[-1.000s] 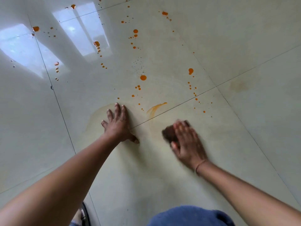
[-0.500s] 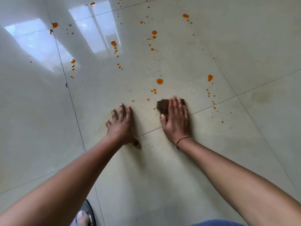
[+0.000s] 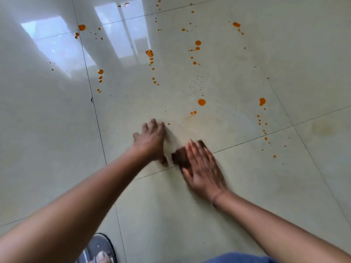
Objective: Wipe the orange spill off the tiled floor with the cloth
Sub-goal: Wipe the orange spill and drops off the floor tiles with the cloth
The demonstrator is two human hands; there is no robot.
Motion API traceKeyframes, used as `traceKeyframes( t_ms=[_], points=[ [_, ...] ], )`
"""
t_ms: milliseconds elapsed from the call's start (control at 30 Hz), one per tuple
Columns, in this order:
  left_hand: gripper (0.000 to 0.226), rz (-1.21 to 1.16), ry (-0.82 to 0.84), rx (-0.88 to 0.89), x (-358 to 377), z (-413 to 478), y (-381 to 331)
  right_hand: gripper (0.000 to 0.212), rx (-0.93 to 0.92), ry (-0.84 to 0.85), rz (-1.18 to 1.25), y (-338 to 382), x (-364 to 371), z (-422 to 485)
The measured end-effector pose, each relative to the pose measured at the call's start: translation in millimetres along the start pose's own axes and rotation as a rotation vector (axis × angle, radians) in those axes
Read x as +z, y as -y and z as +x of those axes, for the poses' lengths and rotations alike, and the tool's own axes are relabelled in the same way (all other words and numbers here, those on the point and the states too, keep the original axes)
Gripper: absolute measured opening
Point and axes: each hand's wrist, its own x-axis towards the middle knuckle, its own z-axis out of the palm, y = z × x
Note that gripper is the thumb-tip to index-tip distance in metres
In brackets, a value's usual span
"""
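Observation:
My right hand point(image 3: 203, 171) lies flat on a dark brown cloth point(image 3: 180, 157) and presses it to the glossy pale tiled floor point(image 3: 247, 186); only the cloth's left and far edges show past the fingers. My left hand point(image 3: 151, 140) rests palm-down on the tile just left of the cloth, fingers spread, holding nothing. Orange drops point(image 3: 201, 102) dot the floor beyond both hands, with a larger blob point(image 3: 262, 101) and a trail of small drops to the right. A faint orange smear ring point(image 3: 188, 120) lies just beyond the cloth.
More orange drops point(image 3: 149, 53) reach the far tiles and the left grout line point(image 3: 100, 72). Dark grout lines cross the floor. A foot in a grey sandal point(image 3: 98, 249) is at the bottom edge, blue clothing point(image 3: 237, 258) beside it. A faint stain point(image 3: 322, 128) marks the right tile.
My right hand slid the cloth forward over the streak, then back and left beside my left thumb. The streak is now a faint smear. The camera view shifted.

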Motion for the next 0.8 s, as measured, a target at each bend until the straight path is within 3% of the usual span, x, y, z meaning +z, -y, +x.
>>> traceKeyframes(
  t_ms=[67,167,200,267,367,400,533,633,733,800],
  points=[
    [0.149,0.001,-0.040,-0.025,-11.6,11.6,23.1,0.069,0.053,-0.036,0.013,-32.6,-8.9,-5.2],
    [0.159,-0.094,0.050,-0.074,-15.5,30.6,33.8,0.070,0.413,-0.147,0.023,-35.5,-15.0,72.2],
    [0.161,-0.117,0.065,-0.068,-15.4,32.9,34.3,0.070,0.405,-0.158,0.026,-19.5,-10.1,88.7],
    [0.161,-0.154,0.061,-0.055,-14.9,27.9,39.4,0.070,0.170,-0.085,0.027,14.4,-0.4,78.4],
    [0.161,-0.182,0.035,-0.021,-13.4,26.2,43.3,0.071,-0.106,0.047,-0.033,-5.5,-6.3,11.3],
    [0.161,-0.193,0.039,-0.024,-13.4,25.9,42.3,0.072,-0.099,0.052,-0.038,-20.9,-9.2,8.1],
    [0.161,-0.206,0.034,-0.030,-10.9,30.8,41.4,0.072,0.256,-0.054,0.014,-2.4,-10.3,97.4],
    [0.162,-0.217,0.007,-0.021,-7.2,33.4,45.3,0.071,0.069,-0.026,0.006,33.8,3.2,108.8],
    [0.162,-0.221,0.003,-0.012,-7.5,31.6,47.2,0.071,-0.204,0.060,-0.054,7.7,-4.5,57.4],
    [0.163,-0.232,-0.007,-0.018,-6.9,32.2,48.0,0.071,-0.181,0.034,-0.047,-7.2,-8.6,68.6]
  ],
)
